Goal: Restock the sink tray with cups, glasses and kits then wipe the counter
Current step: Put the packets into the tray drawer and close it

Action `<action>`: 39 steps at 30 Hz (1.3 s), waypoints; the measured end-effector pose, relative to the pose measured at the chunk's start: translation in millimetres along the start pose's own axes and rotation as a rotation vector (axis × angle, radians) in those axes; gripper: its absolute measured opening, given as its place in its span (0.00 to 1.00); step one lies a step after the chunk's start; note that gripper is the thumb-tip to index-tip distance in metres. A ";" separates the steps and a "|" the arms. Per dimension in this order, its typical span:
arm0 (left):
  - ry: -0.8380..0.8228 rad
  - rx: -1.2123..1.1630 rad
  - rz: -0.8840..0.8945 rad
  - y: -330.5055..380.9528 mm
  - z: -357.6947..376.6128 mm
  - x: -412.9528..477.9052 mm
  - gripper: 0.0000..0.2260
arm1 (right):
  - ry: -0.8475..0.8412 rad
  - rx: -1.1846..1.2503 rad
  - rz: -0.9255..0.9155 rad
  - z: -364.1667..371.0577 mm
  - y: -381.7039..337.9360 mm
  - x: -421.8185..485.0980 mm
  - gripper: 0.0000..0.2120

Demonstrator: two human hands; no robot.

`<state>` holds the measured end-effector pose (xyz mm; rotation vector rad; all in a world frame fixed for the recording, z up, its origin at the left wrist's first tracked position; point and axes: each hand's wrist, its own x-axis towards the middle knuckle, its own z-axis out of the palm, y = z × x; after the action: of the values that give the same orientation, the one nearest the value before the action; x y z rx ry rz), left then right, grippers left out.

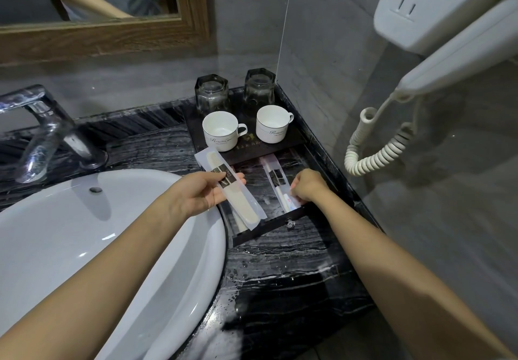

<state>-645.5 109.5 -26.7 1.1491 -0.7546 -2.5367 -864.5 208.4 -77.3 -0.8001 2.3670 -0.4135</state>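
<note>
- left hand [201, 191] has a wrapped comb kit [228, 187] pinched between thumb on top and fingers underneath, closed on about the middle of the packet, right by the dark label
- the kit sticks out both ways from that grip: the toothed end points up toward the cups, the handle end hangs down over the left edge of the open drawer [302, 216]
- right hand [307, 185] is down in the drawer's right side, fingers curled onto the lower end of a wrapped toothbrush kit [276, 176]. Looks like it's gripping the packet, but the fingertips are tucked under so can't fully tell
- that toothbrush kit lies lengthwise in the drawer, top end pointing at the tray, bottom end under the right hand
- black tray [294, 138] sits in the back corner of the dark marble counter [280, 264], two white cups [221, 131] upright in the front row, the other one [272, 124] just beside it
- two clear glasses [211, 94] and [259, 87] upside down behind the cups
- counter looks wet, white sink [84, 242] to the left
</note>
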 end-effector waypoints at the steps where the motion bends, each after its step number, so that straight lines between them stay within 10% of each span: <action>1: 0.001 0.005 0.000 0.5 -0.8 0.5 0.15 | -0.004 0.000 0.000 -0.8 -0.3 -0.8 0.07; 12: 0.014 0.018 0.023 3.8 -8.8 2.0 0.10 | 0.125 -0.039 -0.228 -18.6 -17.6 -29.3 0.04; 16: -0.004 0.042 0.105 0.1 7.5 4.5 0.08 | -0.229 0.400 -0.282 -16.8 -41.9 -63.9 0.11; 20: -0.052 0.066 0.170 -3.8 21.0 5.1 0.08 | -0.225 0.415 -0.318 -10.9 -53.2 -84.7 0.11; 39: 0.189 0.020 0.166 -7.9 9.7 6.5 0.04 | -0.280 0.440 -0.145 -34.9 -35.5 -86.6 0.02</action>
<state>-657.2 116.7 -29.7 1.2557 -0.7930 -2.2536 -815.4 239.1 4.1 -0.7622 1.8711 -0.7939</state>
